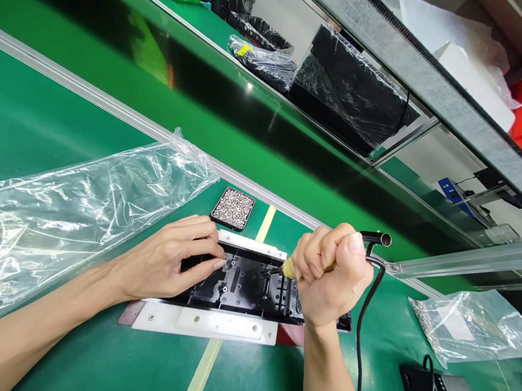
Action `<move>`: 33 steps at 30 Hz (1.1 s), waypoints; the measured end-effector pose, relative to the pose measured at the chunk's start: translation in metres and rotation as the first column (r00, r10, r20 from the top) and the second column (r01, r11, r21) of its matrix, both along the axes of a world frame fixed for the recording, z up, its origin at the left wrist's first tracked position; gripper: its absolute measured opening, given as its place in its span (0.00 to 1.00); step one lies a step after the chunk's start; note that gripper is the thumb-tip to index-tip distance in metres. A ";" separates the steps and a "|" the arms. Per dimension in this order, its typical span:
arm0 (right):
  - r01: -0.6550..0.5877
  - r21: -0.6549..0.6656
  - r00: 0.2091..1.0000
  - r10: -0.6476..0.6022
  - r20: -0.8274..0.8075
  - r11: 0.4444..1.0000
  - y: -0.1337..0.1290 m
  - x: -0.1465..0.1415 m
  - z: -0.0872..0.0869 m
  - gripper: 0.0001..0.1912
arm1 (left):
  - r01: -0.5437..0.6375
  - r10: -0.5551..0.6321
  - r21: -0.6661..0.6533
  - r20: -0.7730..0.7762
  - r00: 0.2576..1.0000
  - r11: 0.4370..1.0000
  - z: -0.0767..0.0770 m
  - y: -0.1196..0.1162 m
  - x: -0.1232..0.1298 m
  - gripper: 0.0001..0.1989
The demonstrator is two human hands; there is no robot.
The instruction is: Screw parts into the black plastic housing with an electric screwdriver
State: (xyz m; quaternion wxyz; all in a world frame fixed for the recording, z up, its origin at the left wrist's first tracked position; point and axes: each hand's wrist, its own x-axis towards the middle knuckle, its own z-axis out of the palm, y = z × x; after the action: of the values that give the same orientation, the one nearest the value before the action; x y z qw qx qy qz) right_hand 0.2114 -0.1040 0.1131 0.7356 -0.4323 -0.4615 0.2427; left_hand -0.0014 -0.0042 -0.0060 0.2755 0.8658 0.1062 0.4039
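Note:
A black plastic panel with ribs and small posts lies between white fixture strips on the green bench. My right hand is closed around the yellowish handle of a soldering iron, whose thin tip points left and down at the panel. A black cord runs from it. Over the panel's left part is my left hand, thumb and forefinger close together near a post; anything between them is too small to make out. Just beyond it sits a small black tray filled with tiny metal pieces.
A large clear plastic bag covers the bench at left. A metal tube sticks out behind my right hand, near a metal rail. At right lie a bag of small pieces and a black device. Wrapped black boxes stand beyond the partition.

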 end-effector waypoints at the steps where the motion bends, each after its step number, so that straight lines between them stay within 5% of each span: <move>1: 0.000 0.000 1.000 0.000 0.002 1.000 0.000 0.000 0.000 0.32 | -0.001 0.001 0.000 -0.001 1.000 1.000 0.000 0.000 0.000 0.08; 33: -0.129 0.034 0.989 0.131 -0.062 0.991 -0.003 0.006 0.007 0.28 | 0.004 -0.002 0.042 -0.032 0.999 0.999 -0.003 0.001 -0.001 0.08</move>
State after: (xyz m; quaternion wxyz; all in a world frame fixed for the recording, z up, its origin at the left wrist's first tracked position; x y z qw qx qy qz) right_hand 0.2173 -0.1070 0.1204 0.7391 -0.3821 -0.4686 0.2970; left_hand -0.0025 -0.0036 -0.0091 0.2560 0.8779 0.1006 0.3919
